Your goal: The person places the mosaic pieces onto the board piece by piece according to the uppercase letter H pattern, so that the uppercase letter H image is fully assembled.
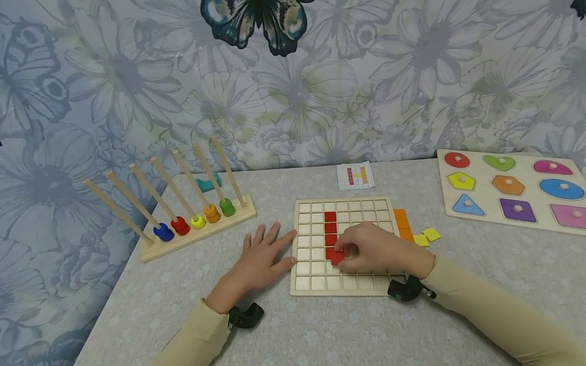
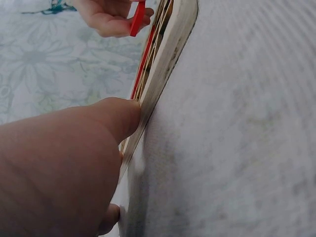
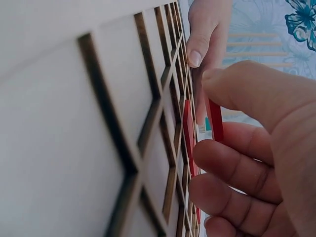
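A wooden grid board (image 1: 317, 283) lies on the table with a column of red square tiles (image 1: 330, 227) set in its cells. My right hand (image 1: 371, 246) is over the board and pinches one more red tile (image 3: 214, 118) between thumb and fingers. That tile is tilted, just above the cells below the column, and overlaps the lowest set tile in the head view. My left hand (image 1: 264, 260) lies flat with spread fingers at the board's left edge; its thumb touches the rim in the left wrist view.
Orange tiles (image 1: 403, 223) and yellow tiles (image 1: 431, 234) lie right of the board. A pattern card (image 1: 355, 176) is behind it. At left stands a peg stand (image 1: 199, 229) with coloured rings, a teal piece (image 1: 207, 183) behind it. A knobbed shape puzzle (image 1: 528, 192) lies at right.
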`<state>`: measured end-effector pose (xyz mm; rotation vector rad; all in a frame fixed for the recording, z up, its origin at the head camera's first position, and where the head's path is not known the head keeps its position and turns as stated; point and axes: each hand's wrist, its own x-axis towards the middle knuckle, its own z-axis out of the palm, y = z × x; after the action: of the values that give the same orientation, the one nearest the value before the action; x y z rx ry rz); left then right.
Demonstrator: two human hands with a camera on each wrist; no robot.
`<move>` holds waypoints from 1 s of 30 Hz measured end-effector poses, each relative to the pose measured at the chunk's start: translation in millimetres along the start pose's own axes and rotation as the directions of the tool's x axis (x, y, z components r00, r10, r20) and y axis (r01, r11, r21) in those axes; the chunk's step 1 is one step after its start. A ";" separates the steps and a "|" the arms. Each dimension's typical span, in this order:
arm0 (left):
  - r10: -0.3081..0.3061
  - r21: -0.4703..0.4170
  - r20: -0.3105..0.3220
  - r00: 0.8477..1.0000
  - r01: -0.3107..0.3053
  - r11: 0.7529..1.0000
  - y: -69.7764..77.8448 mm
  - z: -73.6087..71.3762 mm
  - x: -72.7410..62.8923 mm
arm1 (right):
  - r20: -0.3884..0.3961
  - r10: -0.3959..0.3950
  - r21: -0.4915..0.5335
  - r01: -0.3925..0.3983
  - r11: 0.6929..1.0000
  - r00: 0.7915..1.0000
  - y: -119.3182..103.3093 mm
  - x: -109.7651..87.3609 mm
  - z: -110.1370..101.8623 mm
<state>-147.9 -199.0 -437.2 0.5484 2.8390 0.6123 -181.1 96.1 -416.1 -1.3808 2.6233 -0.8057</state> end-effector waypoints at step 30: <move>-0.003 0.001 0.008 1.000 0.003 1.000 -4.5 3.3 1.1 | 0.056 -0.005 -0.003 0.005 1.000 0.998 -3.7 4.3 8.1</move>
<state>-149.5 -201.2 -442.2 0.5458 2.8321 0.6064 -178.5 87.7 -420.6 -1.3904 2.5816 -0.7520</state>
